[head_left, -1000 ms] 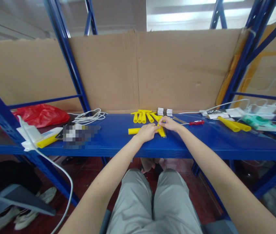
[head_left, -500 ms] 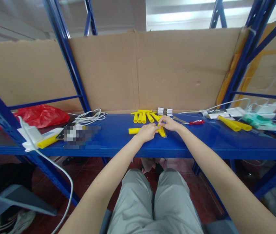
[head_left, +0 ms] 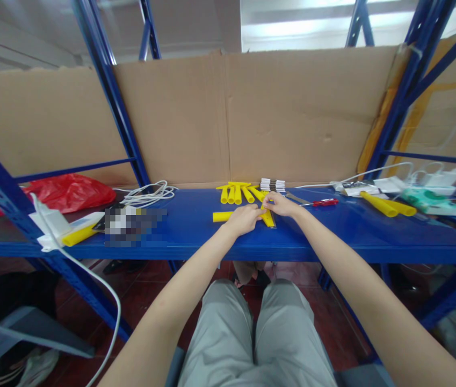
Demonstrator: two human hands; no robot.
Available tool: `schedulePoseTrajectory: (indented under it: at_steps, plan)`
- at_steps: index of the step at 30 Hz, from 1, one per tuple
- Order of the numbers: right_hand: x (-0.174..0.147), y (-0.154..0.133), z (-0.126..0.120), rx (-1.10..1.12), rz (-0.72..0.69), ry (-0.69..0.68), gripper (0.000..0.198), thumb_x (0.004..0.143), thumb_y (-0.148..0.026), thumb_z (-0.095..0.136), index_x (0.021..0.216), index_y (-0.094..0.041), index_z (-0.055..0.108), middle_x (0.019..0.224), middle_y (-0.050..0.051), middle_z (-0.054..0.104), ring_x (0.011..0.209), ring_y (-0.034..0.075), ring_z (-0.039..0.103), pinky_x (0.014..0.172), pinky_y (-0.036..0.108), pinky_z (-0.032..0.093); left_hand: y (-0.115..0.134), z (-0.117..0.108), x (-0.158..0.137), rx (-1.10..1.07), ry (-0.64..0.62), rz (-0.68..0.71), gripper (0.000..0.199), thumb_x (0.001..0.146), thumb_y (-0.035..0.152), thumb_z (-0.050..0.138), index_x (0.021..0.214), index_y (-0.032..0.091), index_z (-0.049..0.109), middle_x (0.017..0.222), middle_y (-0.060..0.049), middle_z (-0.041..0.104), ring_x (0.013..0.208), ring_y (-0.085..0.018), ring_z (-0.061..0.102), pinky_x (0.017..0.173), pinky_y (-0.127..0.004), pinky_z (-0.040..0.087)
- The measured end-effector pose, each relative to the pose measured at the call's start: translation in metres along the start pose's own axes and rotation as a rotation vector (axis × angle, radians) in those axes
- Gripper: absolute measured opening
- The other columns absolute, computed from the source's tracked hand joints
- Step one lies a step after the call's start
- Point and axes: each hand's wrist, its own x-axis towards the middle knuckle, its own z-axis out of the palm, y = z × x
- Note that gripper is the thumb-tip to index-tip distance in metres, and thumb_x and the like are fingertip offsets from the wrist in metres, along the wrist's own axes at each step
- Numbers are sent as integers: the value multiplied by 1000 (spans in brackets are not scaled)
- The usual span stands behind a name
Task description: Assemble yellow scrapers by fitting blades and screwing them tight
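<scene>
My left hand (head_left: 245,219) is closed around a yellow tapered tube (head_left: 221,216), whose wide end sticks out to the left over the blue bench. Against its fingertips, my right hand (head_left: 279,205) pinches at the narrow end of the tube; any small part between those fingers is hidden. Just below the fingers lies another yellow piece (head_left: 268,219) on the bench. Behind my hands, several yellow tubes (head_left: 238,194) lie in a fanned group. A stack of white pieces (head_left: 273,185) with a dark band sits behind my right hand.
A red-handled screwdriver (head_left: 324,202) lies right of my hands. Farther right are two yellow tubes (head_left: 381,205), white cables and a green-and-white item (head_left: 431,203). Leftward are a coiled white cable (head_left: 151,193), a red plastic bag (head_left: 70,193) and blue rack posts (head_left: 118,107). Cardboard (head_left: 292,118) stands behind.
</scene>
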Motion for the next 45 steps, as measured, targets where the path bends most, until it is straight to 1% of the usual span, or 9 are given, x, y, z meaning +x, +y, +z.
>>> schedulePoseTrajectory:
  at_steps: [7, 16, 22, 25, 27, 33, 38, 41, 45]
  plan:
    - [-2, 0, -11, 17, -5, -58, 11, 78, -23, 54, 72, -18, 62, 85, 7, 66, 84, 20, 60, 81, 34, 46, 1, 0, 0, 18, 8, 49, 36, 93, 22, 44, 124, 22, 61, 102, -9, 65, 99, -22, 63, 83, -31, 50]
    - [-2, 3, -22, 97, 110, -120, 14, 73, -32, 64, 77, -18, 64, 90, 5, 68, 89, 20, 61, 85, 36, 47, 1, 0, 0, 84, 6, 87, 36, 93, 21, 42, 124, 20, 60, 102, -9, 64, 100, -22, 62, 83, -31, 50]
    - [-2, 7, -14, 233, 297, 54, 18, 76, -22, 65, 93, -18, 63, 109, 9, 66, 102, 21, 60, 96, 39, 44, -1, 3, 1, 41, 16, 62, 35, 93, 21, 43, 124, 20, 60, 102, -10, 64, 100, -23, 62, 83, -32, 50]
    - [0, 2, -5, 401, 395, 199, 26, 80, -14, 58, 105, -17, 59, 121, 11, 62, 110, 18, 57, 102, 38, 41, -3, 5, 1, 15, 37, 10, 36, 93, 20, 43, 125, 21, 59, 107, -10, 63, 103, -23, 61, 85, -33, 50]
    - [0, -5, -2, 555, 437, 223, 30, 79, -11, 58, 108, -17, 57, 121, 10, 62, 110, 18, 58, 102, 38, 42, -4, 5, 1, 3, 52, -34, 35, 93, 20, 43, 124, 20, 59, 110, -10, 63, 104, -22, 61, 87, -33, 50]
    - [-8, -26, -2, 1042, 455, -152, 37, 74, -6, 61, 108, -19, 56, 99, 6, 70, 82, 15, 68, 77, 31, 56, -5, 1, 1, -35, 66, -93, 25, 92, 21, 45, 113, 17, 58, 114, -11, 62, 108, -23, 59, 88, -34, 50]
    - [-10, -32, -1, 1089, 534, -143, 45, 71, -1, 61, 111, -21, 52, 86, 3, 72, 66, 13, 68, 61, 24, 56, -3, 3, 0, -86, 85, -119, 37, 89, 18, 48, 126, 16, 47, 123, -14, 60, 115, -23, 58, 92, -35, 48]
    - [-10, -33, 0, 1062, 527, -166, 39, 72, -4, 63, 107, -20, 55, 81, 2, 72, 65, 13, 69, 61, 24, 57, -1, 2, 0, -70, 57, -141, 44, 88, 16, 48, 132, 14, 43, 126, -15, 58, 114, -24, 59, 92, -35, 48]
    - [-10, -33, 2, 1068, 524, -200, 34, 73, -8, 66, 104, -19, 58, 81, 2, 72, 68, 14, 69, 65, 25, 58, 1, -1, 0, -42, -4, -160, 40, 89, 18, 46, 129, 15, 47, 125, -15, 59, 108, -25, 62, 88, -36, 49]
